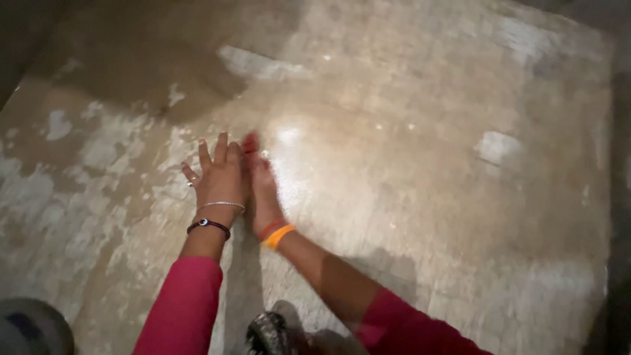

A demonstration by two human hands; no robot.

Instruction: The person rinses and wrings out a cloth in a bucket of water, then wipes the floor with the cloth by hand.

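You have one view only, from the camera on your head, so no second view shares the scene. It looks steeply down and forward from above your arms onto the floor [427,197], a wet, patchy, glossy surface that fills nearly the whole frame. It sits close: your left hand [220,176] and right hand [263,190] lie left of the frame's middle, and your pink sleeves enter from the bottom edge. The floor's far edge runs near the top right, with a dark strip down the right side. The view is tilted and somewhat motion-blurred.
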